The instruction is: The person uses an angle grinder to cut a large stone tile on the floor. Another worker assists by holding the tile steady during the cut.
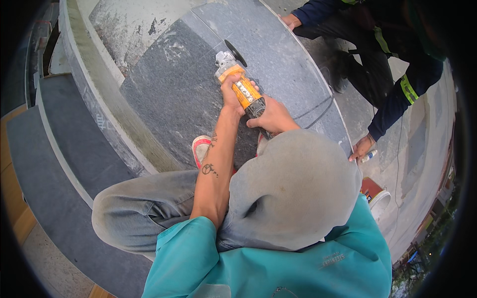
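An orange and black angle grinder (238,84) with a dark disc (235,53) lies across my grip, above a grey stone slab (288,74) crossed by thin lines. My left hand (232,94) is closed around the orange body near its silver head. Behind it, my right hand (271,114) grips the black rear part. The disc is tilted near a line on the slab; whether it touches the stone I cannot tell. A black cord (323,111) runs rightward from the tool's rear.
A co-worker (397,59) at the right holds the slab's edge with both hands. A small bottle (368,155) and a bucket (377,198) stand to the right. A concrete curb (114,114) and dark curved panels (69,188) are at the left. My shoes (200,148) rest on dark stone.
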The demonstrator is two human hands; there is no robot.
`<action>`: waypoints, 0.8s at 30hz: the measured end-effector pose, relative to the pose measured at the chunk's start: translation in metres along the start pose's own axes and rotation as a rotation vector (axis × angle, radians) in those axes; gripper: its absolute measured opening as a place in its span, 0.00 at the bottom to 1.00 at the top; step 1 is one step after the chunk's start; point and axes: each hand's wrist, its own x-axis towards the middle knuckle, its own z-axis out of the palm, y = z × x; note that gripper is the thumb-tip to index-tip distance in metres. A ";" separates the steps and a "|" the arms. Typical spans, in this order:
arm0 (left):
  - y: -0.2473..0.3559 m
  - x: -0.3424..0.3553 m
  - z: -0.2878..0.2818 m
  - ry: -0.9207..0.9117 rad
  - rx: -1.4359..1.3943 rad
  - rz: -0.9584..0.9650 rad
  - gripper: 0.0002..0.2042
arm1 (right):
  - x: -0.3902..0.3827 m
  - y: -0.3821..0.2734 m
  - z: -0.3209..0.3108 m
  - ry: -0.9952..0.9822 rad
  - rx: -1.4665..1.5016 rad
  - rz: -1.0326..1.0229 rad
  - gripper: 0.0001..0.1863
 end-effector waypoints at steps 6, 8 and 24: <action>-0.015 -0.013 0.008 0.010 0.033 0.011 0.18 | -0.012 0.016 0.002 0.041 0.036 0.021 0.34; -0.019 -0.012 0.006 0.002 0.006 -0.010 0.18 | -0.015 0.017 0.001 0.043 0.040 0.027 0.34; -0.023 -0.017 0.006 -0.005 0.008 -0.019 0.18 | -0.007 0.038 0.014 0.089 0.040 0.007 0.37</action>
